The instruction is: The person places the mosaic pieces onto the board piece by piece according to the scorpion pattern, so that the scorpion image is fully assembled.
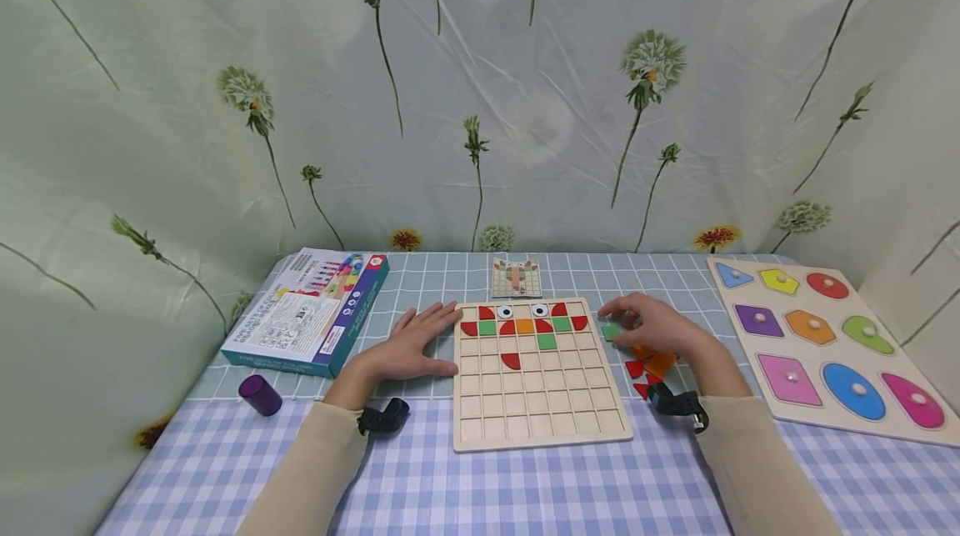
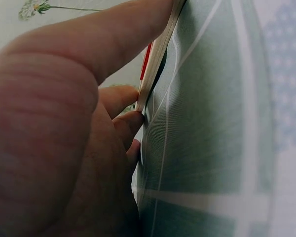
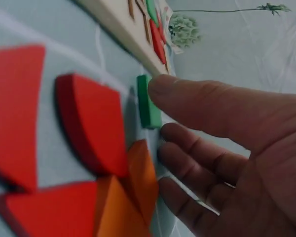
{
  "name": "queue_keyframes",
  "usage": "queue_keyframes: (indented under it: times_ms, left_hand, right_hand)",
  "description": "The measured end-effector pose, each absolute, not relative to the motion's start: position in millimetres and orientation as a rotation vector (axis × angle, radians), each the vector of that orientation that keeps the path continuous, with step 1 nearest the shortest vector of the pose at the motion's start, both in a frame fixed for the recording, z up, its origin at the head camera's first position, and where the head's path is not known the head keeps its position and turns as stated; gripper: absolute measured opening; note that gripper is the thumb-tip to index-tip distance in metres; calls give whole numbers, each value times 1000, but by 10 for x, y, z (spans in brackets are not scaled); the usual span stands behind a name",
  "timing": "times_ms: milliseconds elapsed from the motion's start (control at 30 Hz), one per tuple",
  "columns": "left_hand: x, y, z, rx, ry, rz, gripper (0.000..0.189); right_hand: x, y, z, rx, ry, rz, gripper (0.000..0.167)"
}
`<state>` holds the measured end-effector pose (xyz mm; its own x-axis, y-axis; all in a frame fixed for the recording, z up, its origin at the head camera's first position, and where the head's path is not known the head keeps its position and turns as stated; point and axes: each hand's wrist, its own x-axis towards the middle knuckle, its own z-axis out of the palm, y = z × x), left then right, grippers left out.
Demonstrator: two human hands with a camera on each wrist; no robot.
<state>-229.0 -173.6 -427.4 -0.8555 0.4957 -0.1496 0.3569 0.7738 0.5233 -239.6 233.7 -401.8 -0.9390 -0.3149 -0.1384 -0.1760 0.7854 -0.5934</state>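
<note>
A wooden grid board lies on the table, with red, green and orange pieces and two eye pieces in its upper rows. My left hand rests at the board's left edge, fingers spread, fingertips touching the rim. Just right of the board, my right hand is over a green square tile lying on the cloth. In the right wrist view the thumb is right at the green tile, while the other fingers are loosely bent. Red quarter-round pieces and orange pieces lie beside that hand.
A pattern card lies behind the board. To the left are a boxed game and a purple cylinder. A knobbed shape puzzle lies at the right. A flower-print curtain hangs behind the table.
</note>
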Motion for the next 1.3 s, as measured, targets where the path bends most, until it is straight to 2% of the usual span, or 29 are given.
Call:
queue_keyframes:
  times_ms: [367, 1300]
  left_hand:
    - [-2295, -1729, -4276, 673, 2699, 697, 95]
    - [-2313, -1746, -4310, 687, 2686, 694, 92]
  right_hand:
    - [-2411, 2356, -4119, -406, 2774, -890, 23]
    - [-2435, 2297, -4062, -392, 2856, -930, 25]
